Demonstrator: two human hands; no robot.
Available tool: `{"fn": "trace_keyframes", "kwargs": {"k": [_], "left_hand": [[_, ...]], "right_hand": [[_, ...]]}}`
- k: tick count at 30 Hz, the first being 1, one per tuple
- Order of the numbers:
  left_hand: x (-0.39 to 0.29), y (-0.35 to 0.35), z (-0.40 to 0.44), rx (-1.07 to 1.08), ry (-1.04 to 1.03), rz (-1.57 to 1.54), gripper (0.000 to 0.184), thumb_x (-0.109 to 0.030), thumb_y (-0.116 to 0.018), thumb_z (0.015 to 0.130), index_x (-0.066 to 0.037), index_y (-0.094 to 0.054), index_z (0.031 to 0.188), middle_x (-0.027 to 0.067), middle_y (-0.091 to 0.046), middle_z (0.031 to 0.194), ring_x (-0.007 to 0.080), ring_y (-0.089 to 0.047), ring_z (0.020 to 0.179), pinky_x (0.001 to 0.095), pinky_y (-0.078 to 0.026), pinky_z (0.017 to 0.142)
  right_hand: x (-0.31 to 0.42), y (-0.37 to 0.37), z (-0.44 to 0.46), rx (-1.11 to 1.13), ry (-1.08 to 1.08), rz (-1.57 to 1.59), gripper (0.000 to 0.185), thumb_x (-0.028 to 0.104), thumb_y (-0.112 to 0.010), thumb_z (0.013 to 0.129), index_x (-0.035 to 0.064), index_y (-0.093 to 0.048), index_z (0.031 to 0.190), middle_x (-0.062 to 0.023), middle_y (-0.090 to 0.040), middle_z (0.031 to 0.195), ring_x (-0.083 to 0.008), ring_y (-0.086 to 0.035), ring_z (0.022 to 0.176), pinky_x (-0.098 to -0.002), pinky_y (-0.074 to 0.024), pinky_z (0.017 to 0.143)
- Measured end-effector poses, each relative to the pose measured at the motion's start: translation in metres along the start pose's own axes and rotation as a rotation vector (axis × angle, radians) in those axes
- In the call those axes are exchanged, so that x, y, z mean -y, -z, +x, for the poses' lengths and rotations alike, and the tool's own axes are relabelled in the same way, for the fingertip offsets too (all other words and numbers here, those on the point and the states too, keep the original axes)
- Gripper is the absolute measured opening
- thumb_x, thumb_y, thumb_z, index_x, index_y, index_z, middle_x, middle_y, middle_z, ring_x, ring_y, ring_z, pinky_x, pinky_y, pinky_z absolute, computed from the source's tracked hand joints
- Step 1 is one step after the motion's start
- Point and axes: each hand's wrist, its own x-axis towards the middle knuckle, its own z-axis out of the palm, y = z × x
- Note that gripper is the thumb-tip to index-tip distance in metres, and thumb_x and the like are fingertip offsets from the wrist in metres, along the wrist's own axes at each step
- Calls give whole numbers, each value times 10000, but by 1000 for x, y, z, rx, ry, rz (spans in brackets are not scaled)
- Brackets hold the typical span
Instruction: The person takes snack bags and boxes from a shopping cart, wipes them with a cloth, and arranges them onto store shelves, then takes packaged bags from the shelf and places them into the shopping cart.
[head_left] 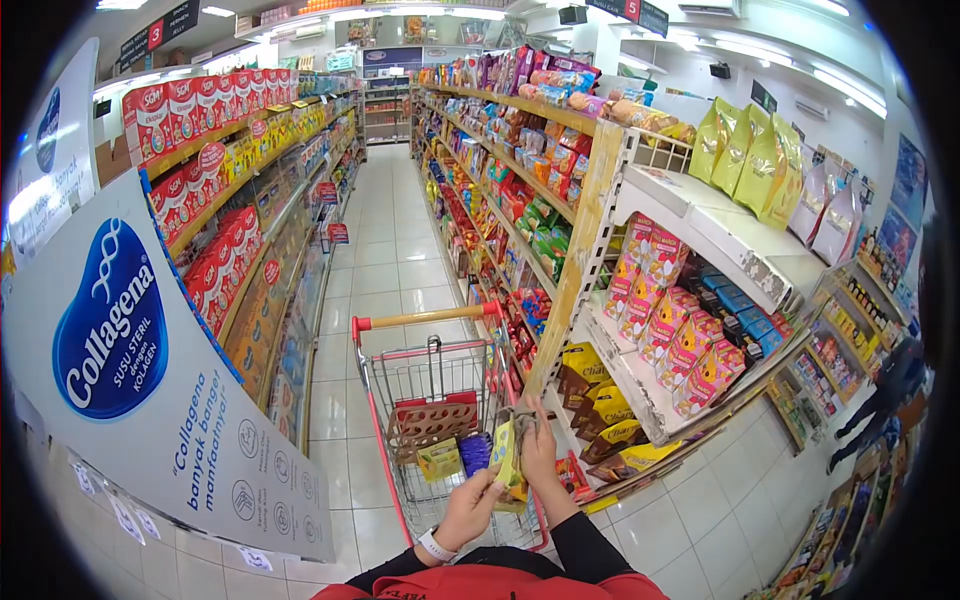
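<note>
Over the shopping cart (372, 400), my left hand (472, 508) is closed around the lower end of a slim yellow-green packet (508, 455). My right hand (540, 447) is closed right beside the packet's upper part. At its fingertips shows a small grey, crumpled-looking thing (521, 413); whether the hand grips this or the packet I cannot make out. Inside the wire cart lie a yellow box (438, 461) and a purple pack (475, 453). Another yellow item beneath my hands is partly hidden.
A Collagena display board (140, 360) stands close on the left, before shelves of red SGM boxes (205, 110). Snack shelves (540, 180) line the right, ending in a white rack (690, 215) with pink packs (675, 340). A tiled aisle (385, 220) runs ahead; a person (885, 390) stands far right.
</note>
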Motion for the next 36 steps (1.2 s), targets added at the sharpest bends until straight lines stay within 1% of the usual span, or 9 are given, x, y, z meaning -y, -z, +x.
{"fn": "trace_keyframes", "kwargs": {"k": [3,5,7,9,12,17,19,22,36], "left_hand": [[3,-5,-5,-17,46,-27,220,-111,-529,987,59,-577,1119,82,-648,928,85,-622,868,256,-512,739],[32,0,0,-12,59,-93,212,-111,-530,989,61,-578,1104,80,-652,956,95,-623,843,257,-516,736],[43,8,2,-133,173,-249,188,-116,-530,992,46,-584,1072,81,-644,959,111,-629,825,265,-527,744],[50,17,4,-190,221,-375,174,-118,-514,999,27,-567,1079,88,-630,990,139,-636,859,289,-549,762],[46,23,8,-378,293,-535,80,-94,-492,996,-26,-516,961,86,-589,1014,178,-627,921,374,-585,820],[62,-10,10,-466,204,-442,95,-104,-480,1006,-35,-528,1052,79,-586,1085,174,-604,987,342,-555,826],[53,-26,13,-560,-33,-451,243,-94,-477,1005,-31,-500,1238,81,-565,1206,158,-584,1050,309,-519,871],[62,-14,2,-420,14,-355,354,-77,-458,1009,-28,-433,1358,85,-532,1286,145,-566,1091,292,-489,916],[32,-14,0,-281,143,-352,101,-121,-499,1002,-22,-515,1017,55,-556,1003,123,-578,835,291,-527,741]], "right_hand": [[-2,15,5,147,-444,-94,412,183,-398,1011,-9,-475,1367,-196,-510,1385,-299,-474,1299,-363,-349,1069],[-30,17,-1,124,-435,-39,424,259,-408,1029,-13,-492,1343,-168,-567,1319,-291,-560,1187,-388,-406,1009],[-69,17,-4,52,-464,137,461,338,-373,1042,0,-500,1330,-130,-575,1305,-262,-594,1124,-392,-441,980],[-52,26,-3,-115,-697,766,491,378,-342,1047,6,-489,1333,-100,-580,1294,-241,-591,1133,-371,-437,997],[-37,19,-6,-60,-699,885,496,378,-327,1048,5,-476,1337,-104,-573,1302,-233,-574,1164,-367,-414,1037],[1,-37,-26,460,79,384,613,443,-387,1008,83,-308,1498,-124,-306,1541,-306,-376,1373,-398,-300,1111],[32,-37,-41,565,84,-251,576,417,-404,998,189,-300,1517,-131,-171,1598,-342,-222,1450,-520,-170,1144],[15,-43,-31,521,16,100,516,423,-374,1003,296,-330,1501,-109,-133,1616,-359,-78,1486,-638,-26,1113],[-41,-37,-3,262,82,-73,548,146,-440,959,155,-339,1497,-193,-266,1553,-349,-239,1443,-448,-205,1166]]}}
